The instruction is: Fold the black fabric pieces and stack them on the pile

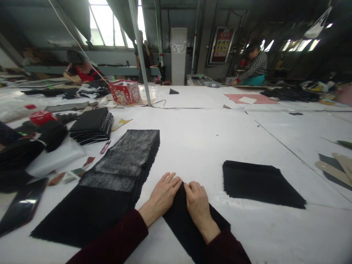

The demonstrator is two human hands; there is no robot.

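A black fabric piece (180,223) lies on the white table in front of me, its far end narrowed to a point between my hands. My left hand (163,194) has its fingertips closed on the left edge near that far tip. On the other side, the curled fingers of my right hand (198,205) pinch the same cloth. Left of my hands rests a long stack of black fabric pieces (107,205), partly turned to a speckled grey side. Over to the right is a smaller stack of black fabric (258,185). The cloth's near end is partly hidden by my right sleeve.
Another neat black stack (89,124) stands at the left, near a red patterned box (123,91). A dark phone-like slab (22,205) lies at the left edge. A thin pole (141,55) rises from the table. Card-like templates (334,167) are at far right. Other people are farther back.
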